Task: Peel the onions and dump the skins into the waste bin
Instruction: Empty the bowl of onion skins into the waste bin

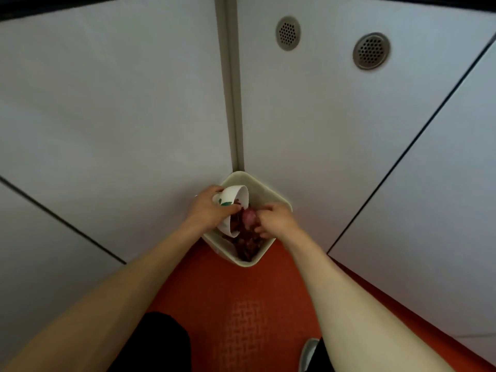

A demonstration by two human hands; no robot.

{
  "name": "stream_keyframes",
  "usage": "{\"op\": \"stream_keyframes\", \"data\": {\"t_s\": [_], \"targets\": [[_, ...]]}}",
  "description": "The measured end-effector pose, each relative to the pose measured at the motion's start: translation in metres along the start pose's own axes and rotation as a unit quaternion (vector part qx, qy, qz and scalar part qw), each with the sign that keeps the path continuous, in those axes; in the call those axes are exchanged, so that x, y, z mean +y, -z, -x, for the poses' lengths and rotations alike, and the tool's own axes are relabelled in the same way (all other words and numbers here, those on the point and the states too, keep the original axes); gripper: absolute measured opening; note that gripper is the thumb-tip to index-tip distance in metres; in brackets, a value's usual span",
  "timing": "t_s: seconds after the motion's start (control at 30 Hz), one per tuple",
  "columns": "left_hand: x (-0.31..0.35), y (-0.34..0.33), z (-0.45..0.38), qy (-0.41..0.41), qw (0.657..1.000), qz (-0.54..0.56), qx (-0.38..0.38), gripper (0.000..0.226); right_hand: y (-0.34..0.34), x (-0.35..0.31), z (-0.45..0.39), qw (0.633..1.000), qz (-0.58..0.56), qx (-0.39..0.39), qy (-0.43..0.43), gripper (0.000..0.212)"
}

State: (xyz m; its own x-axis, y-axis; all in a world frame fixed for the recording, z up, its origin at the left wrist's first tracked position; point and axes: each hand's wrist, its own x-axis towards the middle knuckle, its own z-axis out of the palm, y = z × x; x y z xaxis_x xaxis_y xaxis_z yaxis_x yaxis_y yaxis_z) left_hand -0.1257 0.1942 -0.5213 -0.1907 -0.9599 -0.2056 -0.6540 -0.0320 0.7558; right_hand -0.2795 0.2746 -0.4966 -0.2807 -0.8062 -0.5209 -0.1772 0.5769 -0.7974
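Tipping skins at frame centre | left hand (208, 208) grips tilted bowl (234, 201) over waste bin (271, 196) | right hand (276, 220) fingers curled on peeled onion (249, 217) | next, likely: shake bowl empty, keep onion back.

White cabinet panels (107, 108) meet at corner, grey vertical strip (230, 84) between them. Two round perforated metal vents (288, 33) (371, 51) high on right panel. Orange floor (241, 304) with ribbed patch. Grey shoe (308, 354) at bottom edge.
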Motion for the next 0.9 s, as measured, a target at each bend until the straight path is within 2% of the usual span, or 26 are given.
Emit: {"op": "stream_keyframes", "data": {"t_s": [0.1,0.2,0.33,0.43,0.57,0.63,0.73,0.8,0.9], "targets": [[0.000,-0.003,-0.002,-0.079,0.987,-0.139,-0.011,0.075,0.002,0.007,-0.009,0.999,0.043,0.008,0.001,0.021],[0.001,-0.002,-0.006,-0.140,0.967,-0.211,-0.026,0.078,0.007,0.010,-0.017,0.998,0.062,0.016,0.002,0.025],[0.002,-0.003,-0.013,-0.188,0.922,-0.330,-0.082,0.079,0.007,0.010,-0.025,0.998,0.063,0.018,0.003,0.026],[-0.008,-0.007,-0.011,-0.195,0.939,-0.276,-0.061,0.082,0.002,0.006,-0.029,0.998,0.056,0.019,0.008,0.027],[-0.023,-0.009,-0.010,-0.225,0.937,-0.267,-0.023,0.083,-0.011,0.007,-0.034,0.998,0.069,-0.004,0.002,0.024],[-0.027,-0.009,-0.010,-0.201,0.961,-0.191,0.018,0.082,-0.014,0.008,-0.035,0.997,0.079,-0.007,0.011,0.024],[-0.026,-0.008,-0.011,-0.129,0.990,0.001,0.059,0.071,-0.010,0.004,-0.034,0.988,0.112,0.056,0.093,0.032],[-0.024,-0.005,-0.008,-0.068,0.991,0.105,0.054,0.057,-0.010,0.001,-0.028,0.968,0.162,0.084,0.171,0.036],[-0.021,0.001,-0.002,-0.036,0.984,0.173,0.032,0.042,-0.019,0.007,-0.032,0.937,0.233,0.047,0.255,0.045]]}}
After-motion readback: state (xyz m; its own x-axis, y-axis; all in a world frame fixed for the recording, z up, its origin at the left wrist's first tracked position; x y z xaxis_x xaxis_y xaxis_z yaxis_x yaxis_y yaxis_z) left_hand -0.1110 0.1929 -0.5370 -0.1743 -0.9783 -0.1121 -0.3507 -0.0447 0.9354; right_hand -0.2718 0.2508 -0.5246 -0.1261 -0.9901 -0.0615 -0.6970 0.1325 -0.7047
